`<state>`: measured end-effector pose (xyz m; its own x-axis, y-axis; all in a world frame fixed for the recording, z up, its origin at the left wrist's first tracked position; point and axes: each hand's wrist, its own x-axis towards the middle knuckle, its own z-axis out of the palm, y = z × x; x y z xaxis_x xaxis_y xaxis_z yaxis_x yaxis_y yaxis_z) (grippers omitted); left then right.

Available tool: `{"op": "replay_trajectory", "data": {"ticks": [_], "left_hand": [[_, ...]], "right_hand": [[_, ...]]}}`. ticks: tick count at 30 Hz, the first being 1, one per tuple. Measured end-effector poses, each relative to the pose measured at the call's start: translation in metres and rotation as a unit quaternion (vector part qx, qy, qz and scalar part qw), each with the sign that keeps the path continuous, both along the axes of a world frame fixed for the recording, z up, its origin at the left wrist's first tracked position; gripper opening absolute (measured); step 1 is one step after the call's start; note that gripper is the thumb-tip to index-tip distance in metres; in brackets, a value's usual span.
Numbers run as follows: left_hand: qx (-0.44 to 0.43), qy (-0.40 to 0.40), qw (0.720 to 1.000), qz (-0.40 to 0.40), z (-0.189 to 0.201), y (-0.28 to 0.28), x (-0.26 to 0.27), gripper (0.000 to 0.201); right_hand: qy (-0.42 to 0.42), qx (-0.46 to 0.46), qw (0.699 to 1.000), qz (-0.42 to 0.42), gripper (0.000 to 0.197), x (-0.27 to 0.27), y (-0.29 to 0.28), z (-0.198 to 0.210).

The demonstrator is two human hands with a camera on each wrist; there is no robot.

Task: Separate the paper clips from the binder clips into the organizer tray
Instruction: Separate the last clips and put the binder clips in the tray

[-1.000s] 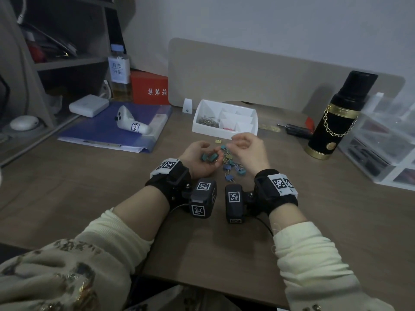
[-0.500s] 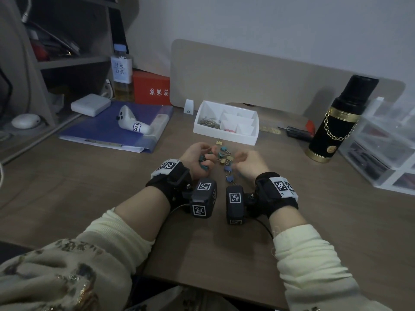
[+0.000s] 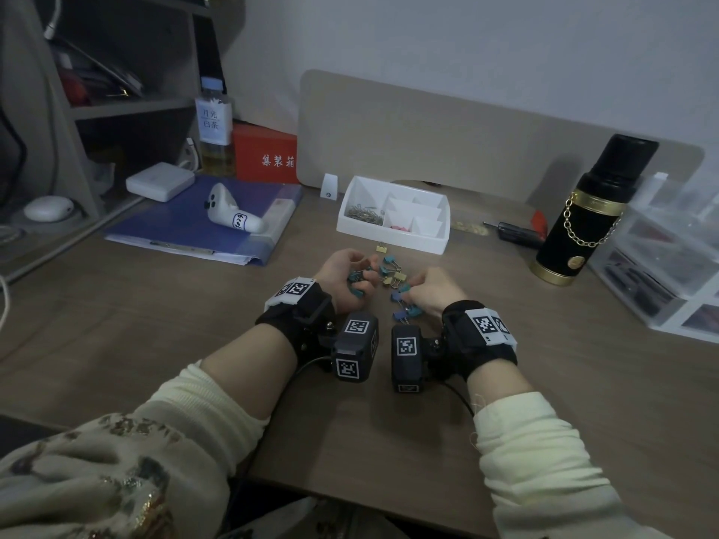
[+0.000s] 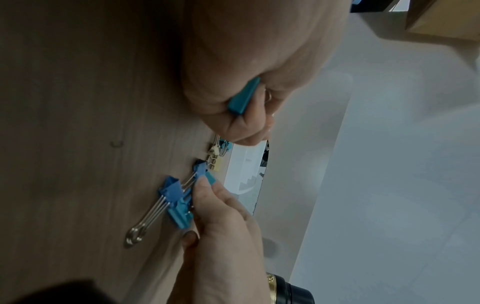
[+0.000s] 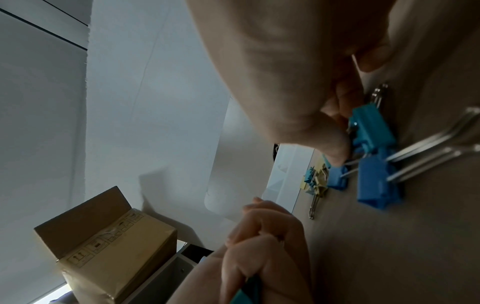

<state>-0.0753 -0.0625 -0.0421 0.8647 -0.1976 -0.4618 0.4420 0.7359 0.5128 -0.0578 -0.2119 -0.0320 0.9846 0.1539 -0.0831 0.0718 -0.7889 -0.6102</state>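
Note:
My left hand [image 3: 352,280] is curled round several teal binder clips [image 3: 356,285]; one teal binder clip [image 4: 244,96] sticks out of the fist in the left wrist view. Just to its right, my right hand [image 3: 414,291] is down on the table and pinches a teal binder clip [image 5: 371,127] at the near end of the loose pile of blue, teal and yellow binder clips [image 3: 391,276]. The white organizer tray [image 3: 393,241] stands just beyond the pile. Paper clips [image 3: 363,215] lie in its left compartment, and something pink sits in a front one.
A black and gold flask [image 3: 591,212] stands to the right, with clear plastic drawers [image 3: 661,266] beside it. A blue folder [image 3: 202,223] with a white controller [image 3: 233,215] on it lies to the left. A red box [image 3: 268,155] and a bottle [image 3: 214,130] stand at the back.
My right hand has dropped from beside the left hand to the near end of the pile and closed its fingers on a clip. The left hand still holds its clips.

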Motion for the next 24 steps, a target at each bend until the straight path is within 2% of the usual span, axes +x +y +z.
{"op": "replay_trajectory", "data": {"ticks": [4, 7, 10, 12, 14, 18, 22, 24], "left_hand": [[-0.009, 0.01, 1.0, 0.011, 0.0, -0.001, 0.0, 0.031], [-0.012, 0.01, 1.0, 0.016, 0.001, -0.001, 0.0, 0.032], [-0.014, 0.011, 1.0, 0.021, 0.001, -0.002, -0.001, 0.033], [-0.007, 0.014, 1.0, 0.027, 0.001, -0.002, 0.0, 0.033], [0.004, 0.018, 0.999, 0.026, 0.001, -0.002, 0.001, 0.034], [0.019, 0.005, 1.0, -0.019, 0.002, -0.006, -0.001, 0.038], [0.02, -0.021, 0.997, -0.078, 0.003, -0.008, -0.001, 0.035], [0.013, -0.019, 0.997, -0.075, 0.003, -0.008, -0.002, 0.035]], "right_hand": [[0.007, -0.003, 1.0, 0.006, 0.022, 0.003, 0.0, -0.002], [-0.01, 0.016, 1.0, -0.003, 0.018, 0.004, -0.002, -0.002], [-0.063, 0.067, 0.995, -0.037, 0.007, 0.006, -0.004, -0.003], [-0.113, 0.117, 0.985, -0.053, 0.011, 0.006, -0.004, -0.003], [-0.136, 0.206, 0.969, -0.029, 0.018, 0.003, 0.0, 0.0], [-0.133, 0.347, 0.926, 0.063, 0.019, -0.008, 0.014, 0.007], [-0.11, 0.34, 0.927, 0.111, 0.013, -0.012, 0.019, 0.005], [-0.133, 0.326, 0.928, 0.119, 0.011, -0.011, 0.019, 0.005]]}}
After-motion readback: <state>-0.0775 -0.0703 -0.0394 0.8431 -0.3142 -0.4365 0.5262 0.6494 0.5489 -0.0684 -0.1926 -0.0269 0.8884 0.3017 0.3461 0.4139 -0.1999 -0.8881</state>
